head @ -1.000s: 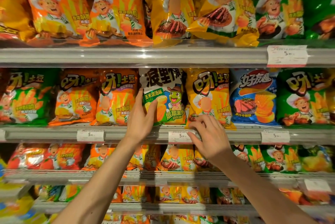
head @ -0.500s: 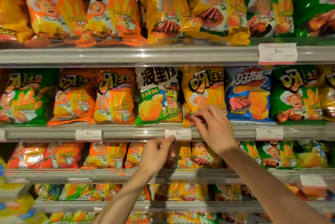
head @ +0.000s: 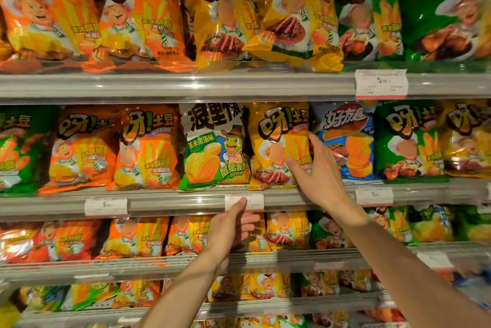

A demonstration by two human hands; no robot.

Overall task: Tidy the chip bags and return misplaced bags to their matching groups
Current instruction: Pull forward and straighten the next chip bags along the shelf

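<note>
On the middle shelf a yellow chip bag (head: 276,141) stands between a green-and-white frog bag (head: 212,147) and a blue ridged-chip bag (head: 348,141). My right hand (head: 316,171) lies spread against the yellow bag's right edge, thumb on its front and fingertips between it and the blue bag, not closed around it. My left hand (head: 231,226) hovers lower, fingers apart and holding nothing, its fingertip at the price tag (head: 244,201) on the shelf rail. Two orange bags (head: 148,147) stand left of the frog bag.
Green bags (head: 403,141) stand right of the blue one, and one more green bag (head: 21,147) at the far left. The top shelf (head: 186,86) carries orange, yellow and green bags in groups. Lower shelves hold more mixed bags behind my forearms.
My left hand let go of the frog bag and dropped to the shelf rail. My right hand rose from the yellow bag's bottom corner to its right side.
</note>
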